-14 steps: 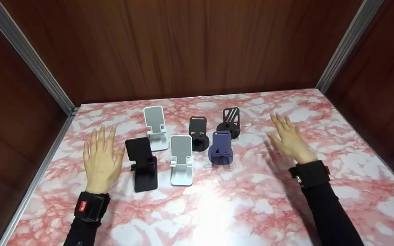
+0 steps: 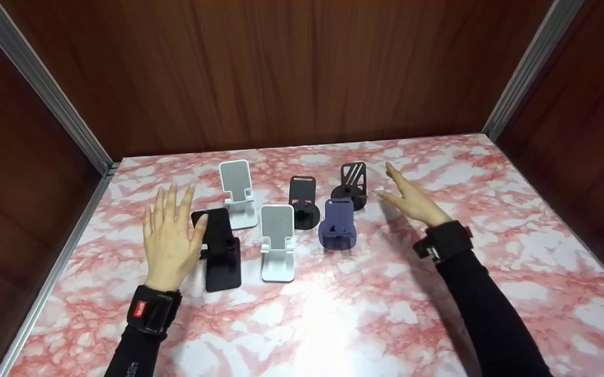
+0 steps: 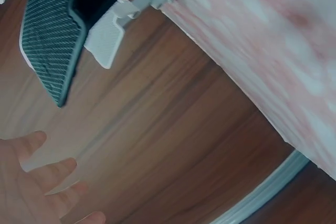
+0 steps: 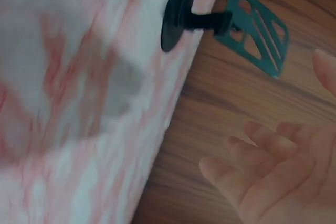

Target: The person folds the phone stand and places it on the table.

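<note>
My left hand is held over the left side of the table, fingers spread and nothing in it. Its thumb overlaps the edge of a black phone stand in the head view. In the left wrist view that stand's ribbed back plate shows above the fingers. On the right, my right hand has its fingers extended and holds nothing. The nearest thing to it is a black slotted phone stand with a round base, whose slotted plate appears above the palm in the right wrist view.
Between the hands stand two white phone stands, one at the back and one in front. A black round-based stand and a purple stand are beside them. Wood panels enclose the marbled table.
Both hands have moved inward. The left has shifted right toward the black phone stand, and the right has shifted left and a little forward toward the slotted stand. The stands stay in place.
</note>
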### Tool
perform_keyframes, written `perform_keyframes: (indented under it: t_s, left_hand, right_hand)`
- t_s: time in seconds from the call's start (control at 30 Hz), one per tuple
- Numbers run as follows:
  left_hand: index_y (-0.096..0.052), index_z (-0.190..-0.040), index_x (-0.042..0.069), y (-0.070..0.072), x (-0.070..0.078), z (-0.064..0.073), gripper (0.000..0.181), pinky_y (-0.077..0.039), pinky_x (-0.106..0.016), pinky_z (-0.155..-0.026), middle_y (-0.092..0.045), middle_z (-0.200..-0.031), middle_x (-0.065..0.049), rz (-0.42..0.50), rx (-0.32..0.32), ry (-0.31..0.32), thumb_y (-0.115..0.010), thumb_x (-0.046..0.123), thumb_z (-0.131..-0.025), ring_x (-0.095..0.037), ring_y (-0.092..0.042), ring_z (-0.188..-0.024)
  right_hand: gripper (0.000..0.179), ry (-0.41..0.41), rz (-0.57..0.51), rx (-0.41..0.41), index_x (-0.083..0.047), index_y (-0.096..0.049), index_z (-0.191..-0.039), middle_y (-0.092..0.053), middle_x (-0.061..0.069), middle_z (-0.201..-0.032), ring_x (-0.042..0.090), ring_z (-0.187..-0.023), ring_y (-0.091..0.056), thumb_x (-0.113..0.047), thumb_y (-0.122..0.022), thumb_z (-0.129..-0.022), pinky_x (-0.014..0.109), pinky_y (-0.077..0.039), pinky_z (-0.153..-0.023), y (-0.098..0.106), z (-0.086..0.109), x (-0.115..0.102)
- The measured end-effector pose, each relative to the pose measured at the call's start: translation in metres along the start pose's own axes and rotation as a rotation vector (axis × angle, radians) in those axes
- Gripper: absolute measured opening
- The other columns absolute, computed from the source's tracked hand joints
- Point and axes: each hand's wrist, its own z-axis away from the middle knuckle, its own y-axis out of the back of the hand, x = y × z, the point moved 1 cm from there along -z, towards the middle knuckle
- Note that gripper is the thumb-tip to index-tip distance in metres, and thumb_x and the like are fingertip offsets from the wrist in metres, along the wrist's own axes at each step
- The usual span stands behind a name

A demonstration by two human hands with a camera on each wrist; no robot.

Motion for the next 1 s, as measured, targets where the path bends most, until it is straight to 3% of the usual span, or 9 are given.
perform_keyframes:
  t_s: [0.17, 0.33, 0.43, 0.6, 0.67, 0.87, 1.0]
  left_hand:
    - [-0.035, -0.152, 0.017, -0.003, 0.012, -0.005, 0.070, -0.003, -0.052, -0.116, -0.026, -0.157, -0.016, 0.017, -0.027, -0.004, -0.026, 0.063, -0.099, -0.033, -0.011, -0.146]
    - [-0.032, -0.153, 0.020, -0.007, 0.024, -0.009, 0.066, -0.002, -0.051, -0.117, -0.021, -0.159, -0.013, 0.027, -0.053, -0.018, -0.032, 0.058, -0.100, -0.030, -0.008, -0.147]
    - [-0.032, -0.153, 0.020, -0.010, 0.030, -0.012, 0.063, -0.004, -0.052, -0.116, -0.020, -0.159, -0.012, 0.028, -0.054, -0.041, -0.035, 0.054, -0.100, -0.031, -0.009, -0.146]
    - [-0.035, -0.152, 0.018, -0.015, 0.043, -0.016, 0.069, -0.006, -0.053, -0.116, -0.020, -0.159, -0.011, 0.031, -0.059, -0.078, -0.023, 0.061, -0.099, -0.034, -0.015, -0.145]
    - [-0.034, -0.152, 0.019, -0.017, 0.048, -0.017, 0.070, -0.005, -0.053, -0.116, -0.019, -0.159, -0.011, 0.036, -0.073, -0.086, -0.022, 0.063, -0.099, -0.033, -0.013, -0.145]
    - [-0.036, -0.152, 0.020, -0.023, 0.062, -0.021, 0.060, -0.009, -0.054, -0.115, -0.026, -0.157, -0.012, 0.045, -0.074, -0.108, -0.034, 0.052, -0.100, -0.030, -0.012, -0.146]
    - [-0.037, -0.151, 0.019, -0.025, 0.069, -0.024, 0.067, -0.011, -0.054, -0.115, -0.026, -0.157, -0.012, 0.057, -0.075, -0.115, -0.023, 0.060, -0.100, -0.029, -0.011, -0.146]
  right_hand:
    - [0.071, -0.014, -0.134, 0.041, 0.006, -0.017, -0.152, -0.036, 0.034, -0.144, 0.048, -0.132, -0.036, -0.014, -0.058, -0.097, 0.053, -0.030, -0.110, -0.013, -0.020, 0.000]
    - [0.058, -0.071, -0.276, 0.073, 0.011, -0.035, -0.144, -0.051, 0.032, -0.132, 0.043, -0.123, -0.049, -0.008, -0.061, -0.095, 0.045, -0.041, -0.104, -0.023, -0.033, -0.005]
    - [0.052, -0.104, -0.334, 0.117, 0.011, -0.044, -0.139, -0.059, 0.030, -0.123, 0.038, -0.115, -0.057, -0.007, -0.063, -0.094, 0.033, -0.049, -0.094, -0.027, -0.038, -0.008]
    - [0.041, -0.104, -0.430, 0.179, 0.015, -0.053, -0.128, -0.063, 0.033, -0.110, 0.027, -0.095, -0.065, 0.000, -0.063, -0.092, 0.017, -0.051, -0.073, -0.032, -0.044, -0.012]
    - [0.037, -0.108, -0.464, 0.191, 0.017, -0.055, -0.123, -0.063, 0.034, -0.106, 0.021, -0.087, -0.065, 0.002, -0.064, -0.091, 0.018, -0.053, -0.070, -0.033, -0.046, -0.013]
    - [0.021, -0.132, -0.465, 0.241, 0.015, -0.059, -0.106, -0.067, 0.027, -0.093, 0.014, -0.074, -0.066, 0.004, -0.065, -0.090, 0.031, -0.059, -0.072, -0.037, -0.050, -0.010]
    - [0.010, -0.121, -0.539, 0.246, 0.015, -0.057, -0.098, -0.067, 0.027, -0.089, 0.015, -0.071, -0.067, 0.009, -0.061, -0.091, 0.042, -0.058, -0.075, -0.037, -0.051, -0.004]
